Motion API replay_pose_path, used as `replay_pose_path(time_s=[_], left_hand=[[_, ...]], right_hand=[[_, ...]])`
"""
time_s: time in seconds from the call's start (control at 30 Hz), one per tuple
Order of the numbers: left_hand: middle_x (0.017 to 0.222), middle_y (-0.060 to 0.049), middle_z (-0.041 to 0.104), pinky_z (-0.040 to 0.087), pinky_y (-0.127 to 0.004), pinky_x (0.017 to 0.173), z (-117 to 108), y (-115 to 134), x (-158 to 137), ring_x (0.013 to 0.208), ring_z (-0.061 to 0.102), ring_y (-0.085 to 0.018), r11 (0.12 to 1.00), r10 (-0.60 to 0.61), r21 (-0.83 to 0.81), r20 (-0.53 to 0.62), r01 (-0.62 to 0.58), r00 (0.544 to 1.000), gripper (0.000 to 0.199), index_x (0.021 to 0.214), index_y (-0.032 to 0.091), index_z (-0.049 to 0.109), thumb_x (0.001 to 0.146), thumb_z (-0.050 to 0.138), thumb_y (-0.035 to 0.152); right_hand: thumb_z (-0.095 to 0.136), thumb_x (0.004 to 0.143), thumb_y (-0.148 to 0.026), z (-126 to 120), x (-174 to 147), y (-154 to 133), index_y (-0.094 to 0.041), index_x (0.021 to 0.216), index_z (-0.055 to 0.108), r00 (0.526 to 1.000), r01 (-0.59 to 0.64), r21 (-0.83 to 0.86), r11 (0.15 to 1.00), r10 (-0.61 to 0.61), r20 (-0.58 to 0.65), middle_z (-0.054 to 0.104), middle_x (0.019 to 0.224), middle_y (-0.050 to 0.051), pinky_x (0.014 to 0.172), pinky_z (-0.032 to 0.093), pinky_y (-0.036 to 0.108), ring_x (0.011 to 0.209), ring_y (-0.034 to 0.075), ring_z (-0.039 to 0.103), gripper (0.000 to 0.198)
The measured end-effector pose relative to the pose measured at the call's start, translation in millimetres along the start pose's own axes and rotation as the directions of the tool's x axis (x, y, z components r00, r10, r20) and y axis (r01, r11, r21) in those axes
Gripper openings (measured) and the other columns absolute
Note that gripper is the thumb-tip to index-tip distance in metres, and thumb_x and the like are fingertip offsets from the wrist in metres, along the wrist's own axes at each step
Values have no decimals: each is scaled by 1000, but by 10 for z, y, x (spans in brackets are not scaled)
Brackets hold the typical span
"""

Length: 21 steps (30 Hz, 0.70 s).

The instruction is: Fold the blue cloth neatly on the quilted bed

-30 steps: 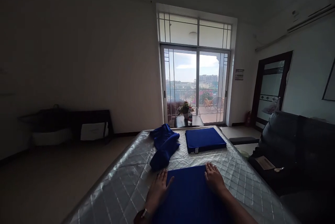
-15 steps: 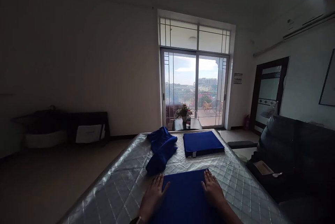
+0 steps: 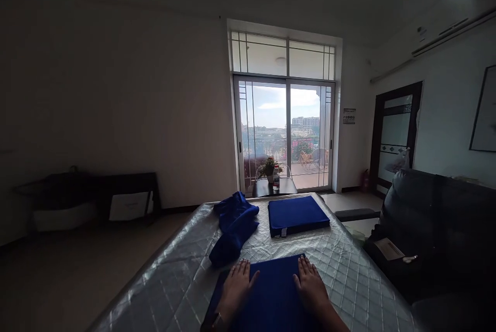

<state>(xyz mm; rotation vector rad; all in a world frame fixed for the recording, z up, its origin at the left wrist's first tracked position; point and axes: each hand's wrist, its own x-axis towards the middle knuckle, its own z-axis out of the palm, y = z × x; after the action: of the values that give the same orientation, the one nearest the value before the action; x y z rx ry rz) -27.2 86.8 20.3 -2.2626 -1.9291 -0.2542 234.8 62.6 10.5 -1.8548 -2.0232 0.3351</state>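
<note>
Both hands, left hand (image 3: 237,285) and right hand (image 3: 311,284), press flat, fingers spread, on the blue cloth (image 3: 271,296); a folded stack (image 3: 296,215) lies beyond them.

A home living room is showing here: a dark sofa (image 3: 437,228) is sitting at the right, sliding glass doors (image 3: 284,133) are opening onto a balcony, and a potted plant (image 3: 268,168) is standing on a small table (image 3: 274,186).

black sofa (image 3: 437,228), glass balcony door (image 3: 285,133), potted plant (image 3: 268,167)
</note>
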Motion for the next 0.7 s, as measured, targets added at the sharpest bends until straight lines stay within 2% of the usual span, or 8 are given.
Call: replay_pose_path(time_s=[0.07, 0.17, 0.23, 0.3, 0.4, 0.5, 0.6, 0.7], left_hand=[[153, -14, 57, 42, -44, 121, 12, 398, 60, 145, 48, -28, 993, 92, -74, 5, -91, 996, 64, 145, 16, 54, 97, 23, 46], [158, -5, 53, 37, -36, 123, 86, 964, 103, 149, 41, -22, 960, 216, -183, -10, -214, 976, 66, 149, 25, 49, 97, 18, 52], [159, -3, 50, 35, -37, 123, 141, 1193, 113, 151, 37, -21, 940, 252, -229, -30, -252, 967, 65, 150, 29, 46, 97, 17, 52], [160, -4, 49, 36, -40, 122, 187, 1244, 121, 152, 35, -22, 935, 248, -249, -44, -252, 968, 64, 151, 30, 44, 97, 18, 52], [159, -9, 50, 38, -46, 122, 226, 992, 121, 151, 38, -26, 951, 196, -235, -41, -200, 980, 63, 151, 28, 44, 97, 22, 50], [159, -11, 50, 35, -52, 124, 222, 461, 71, 151, 39, -29, 973, 139, -184, -25, -141, 990, 58, 149, 27, 48, 97, 24, 34], [159, -8, 50, 34, -56, 123, 182, -130, -38, 151, 40, -30, 988, 85, -128, -11, -86, 996, 61, 144, 28, 54, 93, 25, 15], [156, -7, 54, 38, -54, 121, 137, -545, -152, 147, 46, -30, 996, 45, -74, -14, -46, 999, 58, 139, 27, 60, 92, 29, 13]], right_hand=[[25, 94, -50, -5, -14, -1, -12, 156, 31, 1000, 2, -3, 1000, -2, -1, 29, 168, 8, 131, 20, 42, 157, 22, 23, 73], [24, 94, -44, -2, -37, 6, -11, 156, 33, 999, 35, -26, 999, -35, -6, 29, 168, 9, 131, 20, 43, 157, 23, 24, 70], [25, 93, -36, 11, -38, 17, -12, 155, 35, 997, 78, -56, 995, -78, -11, 31, 167, 9, 131, 20, 44, 157, 23, 23, 67], [25, 93, -34, 29, -23, 30, -16, 155, 37, 996, 87, -67, 994, -88, -13, 32, 167, 7, 131, 20, 44, 157, 23, 24, 66], [24, 94, -45, 43, 18, 41, -17, 156, 34, 999, 33, -43, 999, -33, -3, 32, 167, 6, 130, 21, 42, 157, 21, 25, 69], [24, 93, -51, 32, 38, 32, -14, 157, 31, 1000, 7, -24, 1000, -7, 8, 28, 169, 7, 131, 19, 41, 157, 21, 23, 73], [22, 94, -50, 14, 25, 11, -13, 157, 29, 1000, 9, -16, 1000, -9, 12, 27, 169, 7, 131, 18, 41, 158, 21, 22, 74], [23, 94, -50, 5, -1, -12, -15, 157, 31, 1000, 4, -23, 1000, -4, 11, 28, 169, 6, 131, 18, 41, 157, 20, 23, 73]])
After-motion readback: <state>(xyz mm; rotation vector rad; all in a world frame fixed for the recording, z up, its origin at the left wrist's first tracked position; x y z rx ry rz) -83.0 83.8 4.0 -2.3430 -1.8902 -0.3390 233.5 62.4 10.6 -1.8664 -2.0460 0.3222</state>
